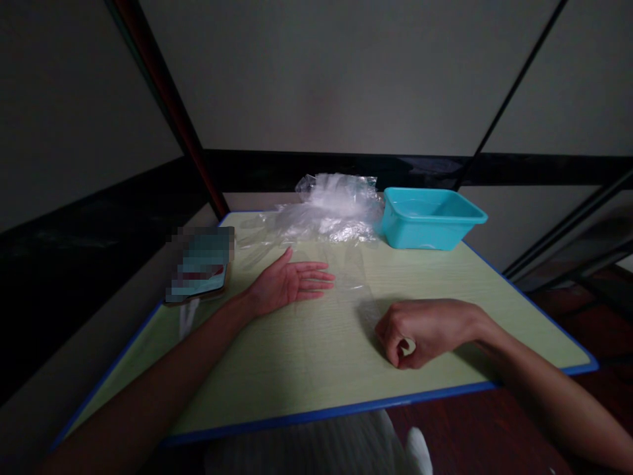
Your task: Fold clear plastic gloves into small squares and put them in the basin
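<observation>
"Anything in your grip?"
"Your left hand [287,287] is open, palm showing; your right hand [428,330] pinches a thin clear plastic piece [366,307]."
"And farther back on your table [277,379]?"
"You have a crumpled plastic pile [336,208], with a turquoise tub [428,234] just beside it."

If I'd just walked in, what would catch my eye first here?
Probably the bright turquoise tub at the far right of the table. Just left of it, at the back, sits a shiny heap of crinkled clear plastic. Nearer, the left hand is open, palm showing, while the right hand is curled closed, seemingly pinching thin clear film.
</observation>
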`<state>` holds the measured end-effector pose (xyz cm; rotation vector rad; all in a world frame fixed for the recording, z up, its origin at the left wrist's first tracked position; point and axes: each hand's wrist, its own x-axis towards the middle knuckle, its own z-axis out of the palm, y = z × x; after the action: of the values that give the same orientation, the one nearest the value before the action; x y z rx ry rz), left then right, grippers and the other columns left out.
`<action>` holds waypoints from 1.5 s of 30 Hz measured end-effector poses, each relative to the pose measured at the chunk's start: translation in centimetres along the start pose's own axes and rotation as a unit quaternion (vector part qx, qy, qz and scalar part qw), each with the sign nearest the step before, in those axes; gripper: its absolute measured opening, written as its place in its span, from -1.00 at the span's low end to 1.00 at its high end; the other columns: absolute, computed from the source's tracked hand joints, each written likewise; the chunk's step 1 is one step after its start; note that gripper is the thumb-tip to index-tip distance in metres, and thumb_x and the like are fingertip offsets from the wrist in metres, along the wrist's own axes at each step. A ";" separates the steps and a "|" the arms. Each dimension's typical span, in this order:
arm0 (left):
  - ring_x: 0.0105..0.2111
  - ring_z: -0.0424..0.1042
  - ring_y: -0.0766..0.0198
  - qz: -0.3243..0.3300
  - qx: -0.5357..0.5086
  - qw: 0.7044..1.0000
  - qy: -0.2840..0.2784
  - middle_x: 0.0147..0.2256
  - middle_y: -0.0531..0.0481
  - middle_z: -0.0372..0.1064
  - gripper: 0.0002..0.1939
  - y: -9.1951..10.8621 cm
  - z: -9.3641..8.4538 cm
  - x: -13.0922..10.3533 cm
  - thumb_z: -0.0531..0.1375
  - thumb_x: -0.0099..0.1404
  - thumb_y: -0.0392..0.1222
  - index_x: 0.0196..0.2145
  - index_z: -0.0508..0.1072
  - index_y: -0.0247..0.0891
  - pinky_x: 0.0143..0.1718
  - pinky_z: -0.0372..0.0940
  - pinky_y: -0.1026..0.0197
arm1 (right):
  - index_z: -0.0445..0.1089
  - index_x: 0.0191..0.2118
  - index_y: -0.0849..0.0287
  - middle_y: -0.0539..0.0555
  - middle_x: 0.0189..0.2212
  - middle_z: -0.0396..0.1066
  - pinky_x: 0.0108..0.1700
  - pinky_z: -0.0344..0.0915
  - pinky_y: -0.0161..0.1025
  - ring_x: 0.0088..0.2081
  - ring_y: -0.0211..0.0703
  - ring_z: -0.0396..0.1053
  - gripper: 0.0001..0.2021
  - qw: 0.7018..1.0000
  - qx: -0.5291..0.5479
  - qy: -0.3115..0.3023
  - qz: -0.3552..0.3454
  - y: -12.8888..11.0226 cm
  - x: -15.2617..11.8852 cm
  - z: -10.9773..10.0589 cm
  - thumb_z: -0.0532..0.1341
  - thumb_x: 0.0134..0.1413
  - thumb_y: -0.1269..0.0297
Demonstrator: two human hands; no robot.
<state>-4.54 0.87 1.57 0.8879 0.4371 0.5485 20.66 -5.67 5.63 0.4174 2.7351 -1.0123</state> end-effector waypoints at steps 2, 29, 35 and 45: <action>-0.06 0.25 0.00 -0.002 0.000 1.000 0.000 -0.11 -0.31 0.31 -0.34 0.0 0.0 0.0 -0.32 0.28 0.10 -0.07 0.27 -0.49 -0.01 -0.07 -0.02 | 0.35 -0.53 0.28 -0.09 -0.62 0.15 -0.48 0.06 -0.43 -0.55 -0.41 0.12 -0.86 1.000 -0.004 0.002 0.003 0.0 0.0 0.1 0.15 -0.24 0.64; -0.05 0.23 -0.01 -0.004 0.006 1.000 -0.001 -0.06 -0.35 0.25 -0.32 0.0 -0.1 0.0 -0.34 0.27 0.12 -0.07 0.26 -0.48 -0.01 -0.07 -0.03 | 0.36 -0.52 0.29 -0.09 -0.62 0.15 -0.47 0.09 -0.43 -0.54 -0.41 0.12 -0.86 1.000 0.031 0.001 0.000 0.4 0.0 0.1 0.15 -0.24 0.63; -0.03 0.21 -0.02 -0.004 0.009 1.000 -0.005 -0.04 -0.35 0.22 -0.32 0.0 -0.2 -0.1 -0.34 0.26 0.13 -0.05 0.24 -0.48 0.00 -0.09 -0.04 | 0.34 -0.53 0.28 -0.10 -0.61 0.15 -0.47 0.09 -0.43 -0.54 -0.41 0.12 -0.85 0.999 0.035 -0.002 0.000 0.6 0.1 0.1 0.14 -0.27 0.65; -0.05 0.23 -0.02 -0.003 0.001 1.000 -0.003 -0.06 -0.35 0.25 -0.32 0.0 -0.1 0.0 -0.35 0.27 0.12 -0.06 0.24 -0.50 0.00 -0.09 -0.05 | 0.34 -0.51 0.29 -0.08 -0.59 0.15 -0.43 0.11 -0.42 -0.50 -0.39 0.14 -0.86 0.998 0.057 0.011 -0.004 0.4 -0.1 -0.1 0.14 -0.23 0.64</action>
<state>-4.62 0.92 1.50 0.8888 0.4349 0.5394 20.92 -5.28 5.51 0.4400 2.7082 -1.1773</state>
